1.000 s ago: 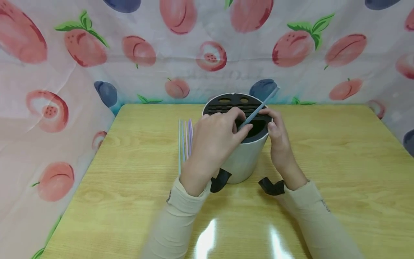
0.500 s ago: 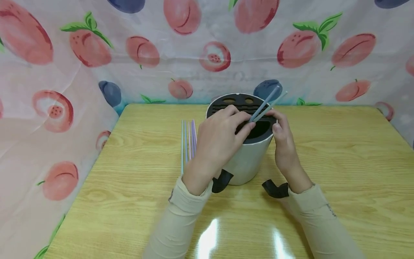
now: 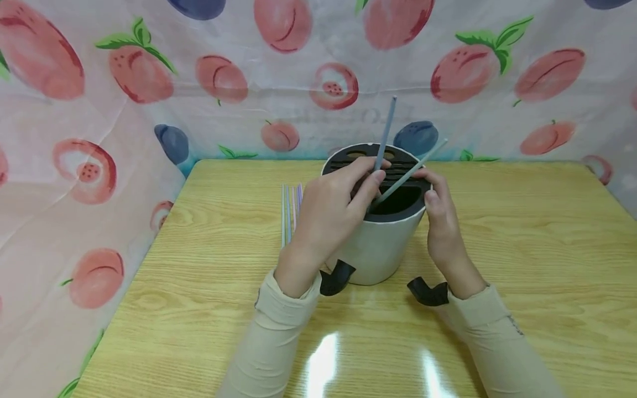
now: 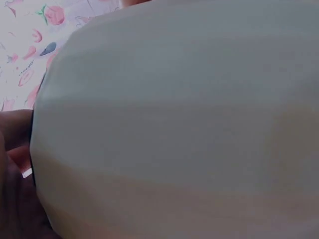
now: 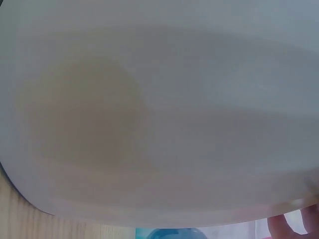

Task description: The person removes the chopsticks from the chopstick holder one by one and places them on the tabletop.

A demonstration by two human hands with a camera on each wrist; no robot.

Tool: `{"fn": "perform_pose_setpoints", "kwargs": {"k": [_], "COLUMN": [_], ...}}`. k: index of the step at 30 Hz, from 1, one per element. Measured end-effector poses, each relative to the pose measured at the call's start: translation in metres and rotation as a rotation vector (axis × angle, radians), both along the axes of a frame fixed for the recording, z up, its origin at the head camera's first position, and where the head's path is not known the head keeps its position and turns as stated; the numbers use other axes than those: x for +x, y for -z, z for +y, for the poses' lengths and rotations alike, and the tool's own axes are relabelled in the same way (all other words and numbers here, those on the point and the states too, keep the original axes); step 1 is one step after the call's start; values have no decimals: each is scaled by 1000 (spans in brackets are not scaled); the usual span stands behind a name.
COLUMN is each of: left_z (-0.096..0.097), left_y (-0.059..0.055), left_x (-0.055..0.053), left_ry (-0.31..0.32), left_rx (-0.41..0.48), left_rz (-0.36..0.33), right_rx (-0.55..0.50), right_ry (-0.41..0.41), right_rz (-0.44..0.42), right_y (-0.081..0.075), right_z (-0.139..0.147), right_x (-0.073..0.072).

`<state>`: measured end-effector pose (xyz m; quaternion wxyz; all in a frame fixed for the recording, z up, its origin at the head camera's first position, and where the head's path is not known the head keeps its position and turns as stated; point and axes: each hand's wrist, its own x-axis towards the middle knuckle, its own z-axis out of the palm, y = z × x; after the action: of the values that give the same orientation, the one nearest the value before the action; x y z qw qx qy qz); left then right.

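A white knife holder (image 3: 380,251) with a black slotted top stands on the table in the head view. My left hand (image 3: 328,207) is over its top, pinching a blue straw (image 3: 386,130) between thumb and fingers. The straw points steeply up; its lower end is hidden by the hand. A pale green straw (image 3: 415,170) leans out of the large front opening toward the right. My right hand (image 3: 444,232) grips the holder's right rim, thumb near the front. White holder wall (image 4: 174,99) fills the left wrist view, and holder wall (image 5: 199,99) fills the right wrist view too.
Several pastel straws (image 3: 288,213) lie side by side on the table (image 3: 224,249), left of the holder and partly behind my left forearm. A fruit-printed cloth (image 3: 288,94) hangs behind the table and along its left side. Black wrist mounts (image 3: 429,293) sit near both cuffs.
The two straws, close together half a second ago, have spread apart. The blue one has swung upright with my left hand, while the green one leans right. My right hand stays at the rim.
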<state>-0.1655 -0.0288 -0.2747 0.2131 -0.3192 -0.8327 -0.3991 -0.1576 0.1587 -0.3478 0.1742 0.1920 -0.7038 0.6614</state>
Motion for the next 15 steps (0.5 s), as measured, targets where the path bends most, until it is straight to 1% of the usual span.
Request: {"fn": "perform_pose_setpoints", "kwargs": {"k": [3,5,8,10,12,15], "left_z": [-1,-2,-4,-6,-8,-11], "left_y": [0,0,1,1,0,-4], "left_x": [-1,-2,-3,-2,-1,0], "left_ry": [25,51,109,160,199,224], "left_rx": [19,47,146,232,302,357], "left_rz": [-21,-29,-65,-73,-51,15], "right_rx": [1,-1,-6,-26,-39,-41], "right_ry": [7,13,19,16,17,22], "right_rz": [-1,-11,-19,-21,-8,8], "right_y": [-2,-2,-1,1,2,3], "right_z": [0,0,0,-1,0,0], "right_x": [1,1,2,2,1,-2]}}
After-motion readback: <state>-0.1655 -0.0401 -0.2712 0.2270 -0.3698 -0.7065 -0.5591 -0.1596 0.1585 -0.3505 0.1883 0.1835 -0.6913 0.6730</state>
